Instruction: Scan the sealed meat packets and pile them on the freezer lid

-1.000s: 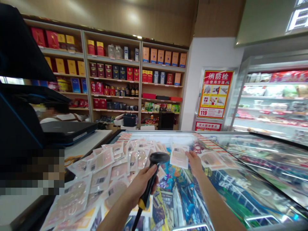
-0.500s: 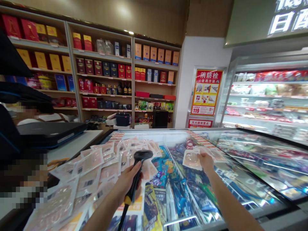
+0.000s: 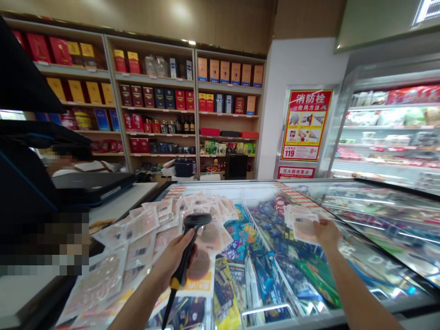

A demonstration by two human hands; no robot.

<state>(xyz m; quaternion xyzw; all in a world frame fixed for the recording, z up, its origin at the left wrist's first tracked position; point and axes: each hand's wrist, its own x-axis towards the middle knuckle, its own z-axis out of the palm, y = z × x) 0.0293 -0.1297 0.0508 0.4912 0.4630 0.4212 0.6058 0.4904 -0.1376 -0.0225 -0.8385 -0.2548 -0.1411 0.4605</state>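
My left hand (image 3: pixel 177 259) is wrapped round the handle of a black barcode scanner (image 3: pixel 192 229), its cord trailing down toward me. Under and around it, many clear flat packets (image 3: pixel 140 222) with pale round contents and barcode labels overlap on the freezer's glass top. Off to the right, my right hand (image 3: pixel 328 233) pinches the edge of one such packet (image 3: pixel 305 228). Another packet or two lie just behind that one, on the glass. Bagged frozen goods in blue, yellow and green (image 3: pixel 247 279) show through the glass below.
A chest freezer (image 3: pixel 364 284) with a dark-edged glass top fills the front. At left stand a counter (image 3: pixel 113 208), a black checkout machine (image 3: pixel 92 185) and a person (image 3: pixel 80 165). Shelves of boxed goods (image 3: pixel 154 91) line the back; a lit fridge (image 3: pixel 392 137) is at right.
My right hand has moved right with the packet, close to the other packets. The scanner in my left hand has shifted slightly left. The whole view has turned a little left.
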